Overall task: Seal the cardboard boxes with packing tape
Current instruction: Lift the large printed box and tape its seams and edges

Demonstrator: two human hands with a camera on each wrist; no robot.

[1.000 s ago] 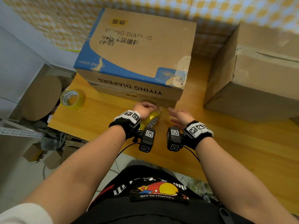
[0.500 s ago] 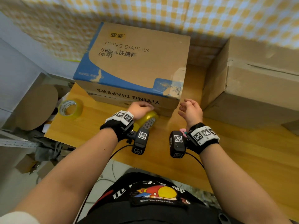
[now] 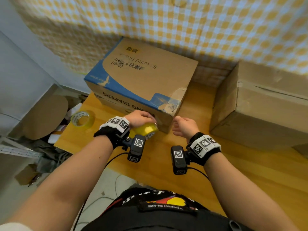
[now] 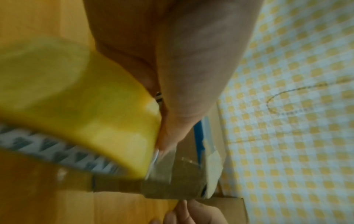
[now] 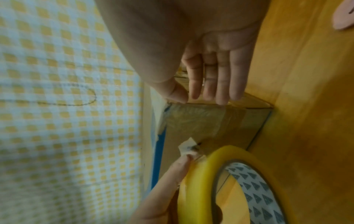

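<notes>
1. Both hands work at the near face of the diaper box (image 3: 146, 77): the left hand (image 3: 139, 118) grips the yellow packing tape roll (image 3: 146, 130) against the cardboard, fingers curled over its top.
2. At 3 o'clock from the roll, the right hand (image 3: 183, 126) holds nothing, its fingers straight and flat by the box's near right corner, where clear tape (image 5: 193, 119) already lies.
3. This box sits at 12 o'clock on the tabletop (image 3: 191, 164); a plain cardboard box (image 3: 260, 104) stands at 2 o'clock and a spare tape roll (image 3: 81, 120) lies at 9 o'clock.
4. Likely risks: the strip could wrinkle or fold onto itself if pulled slack, since nothing tensions it but the left hand.
5. Tape over the torn, peeling patch at the corner (image 3: 171, 104) may bond poorly and lift.
6. Pulling hard could slide the box, as no hand pins it.
</notes>
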